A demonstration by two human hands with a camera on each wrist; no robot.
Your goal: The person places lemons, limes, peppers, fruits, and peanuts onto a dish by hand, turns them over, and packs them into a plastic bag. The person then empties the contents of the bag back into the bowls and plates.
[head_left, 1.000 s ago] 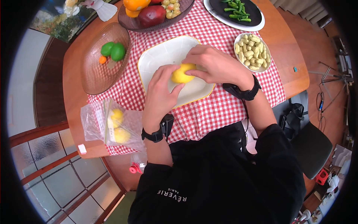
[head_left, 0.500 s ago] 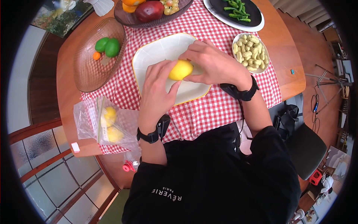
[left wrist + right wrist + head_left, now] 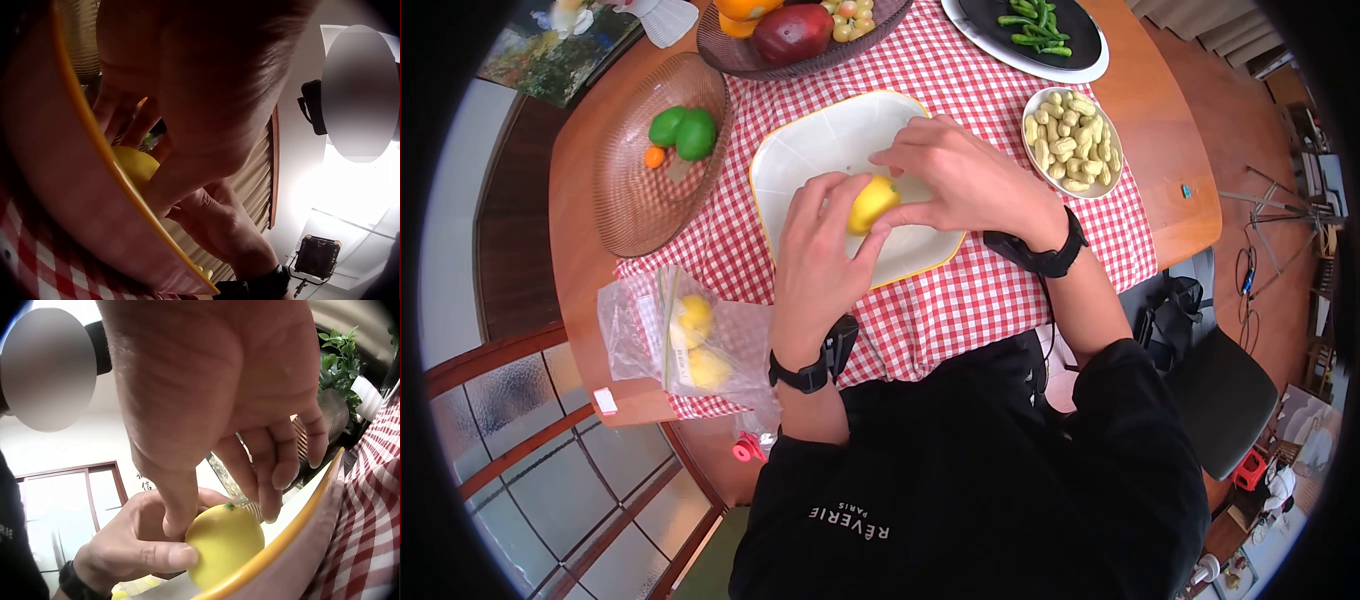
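Observation:
My left hand [image 3: 820, 250] holds a yellow lemon [image 3: 872, 207] between fingers and thumb, over the white dish [image 3: 800, 150] with a yellow rim. The lemon's green stem end shows in the right wrist view, with the left thumb pressed on its side. The right hand [image 3: 965, 185] arches over the far right of the lemon. Its thumb lies right at the fruit, while its other fingers are spread loosely beside it. In the left wrist view the dish's rim hides part of the lemon [image 3: 134, 164].
At left lies a clear zip bag [image 3: 640, 330] with yellow fruit. Beyond it stands a ribbed bowl [image 3: 625, 200] with green fruit and a small orange one. A fruit bowl [image 3: 790, 70], a black plate [image 3: 990, 25] of green peppers and a peanut bowl [image 3: 1030, 110] stand farther back.
The lemon has shifted slightly left and turned, bringing its stem end into view. The right fingers have loosened from around it, while the left hand keeps its hold.

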